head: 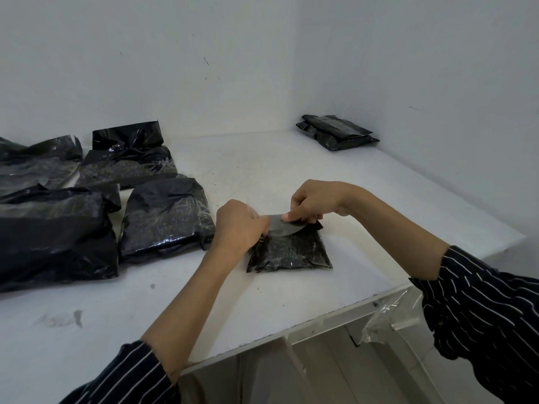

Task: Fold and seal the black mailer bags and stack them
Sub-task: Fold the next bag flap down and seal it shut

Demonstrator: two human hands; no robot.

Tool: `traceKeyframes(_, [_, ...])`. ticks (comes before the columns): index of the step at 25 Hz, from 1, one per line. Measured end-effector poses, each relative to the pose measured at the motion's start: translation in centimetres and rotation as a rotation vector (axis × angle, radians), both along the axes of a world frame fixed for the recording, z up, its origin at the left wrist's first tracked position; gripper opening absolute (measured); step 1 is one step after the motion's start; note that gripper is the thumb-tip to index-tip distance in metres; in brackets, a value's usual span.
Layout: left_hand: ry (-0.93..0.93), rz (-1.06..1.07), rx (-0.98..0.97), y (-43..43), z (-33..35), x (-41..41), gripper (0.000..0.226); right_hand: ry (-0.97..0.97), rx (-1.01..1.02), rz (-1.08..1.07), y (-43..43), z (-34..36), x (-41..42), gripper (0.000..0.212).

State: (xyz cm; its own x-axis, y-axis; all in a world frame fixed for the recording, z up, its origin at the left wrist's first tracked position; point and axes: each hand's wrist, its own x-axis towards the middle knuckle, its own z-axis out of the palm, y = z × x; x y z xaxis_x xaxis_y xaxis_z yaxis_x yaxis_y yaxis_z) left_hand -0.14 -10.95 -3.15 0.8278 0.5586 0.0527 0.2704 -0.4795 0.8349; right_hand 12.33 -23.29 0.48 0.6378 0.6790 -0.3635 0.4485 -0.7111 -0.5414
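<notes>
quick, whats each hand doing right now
left hand: grips the black mailer bag at its top edge.
right hand: pinches the grey strip.

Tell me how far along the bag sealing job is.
Done: a small stack of folded bags sits in the far corner. In hand: the left hand and right hand pinch a grey strip at the top of one bag in front. Left: about five loose bags on the left of the table, apparently not yet sealed.
</notes>
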Motion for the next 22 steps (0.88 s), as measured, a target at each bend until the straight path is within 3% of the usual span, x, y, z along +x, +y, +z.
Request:
traceKeyframes(9, [0.162,-0.046,0.293,-0.1,0.3,1.3,0.024,-0.100,0.077,-0.008,-0.3,-0.5,-1.0,0.027])
traceKeyframes(12, [0.183,-0.059,0.398,-0.8,0.4,1.2,0.035,-0.237,0.059,0.020,-0.1,-1.2,-1.6,0.027])
traceKeyframes(16, [0.238,-0.049,0.584,-1.8,0.8,1.2,0.027,-0.408,-0.031,0.018,0.4,-1.9,-2.3,0.039])
traceKeyframes(19, [0.308,-0.012,0.679,-1.9,1.1,1.1,0.024,-0.491,-0.095,0.009,0.6,-2.0,-2.6,0.036])
traceKeyframes(22, [0.366,0.013,0.691,-1.1,1.2,0.3,0.045,-0.523,-0.137,0.003,0.8,-1.7,-3.1,0.048])
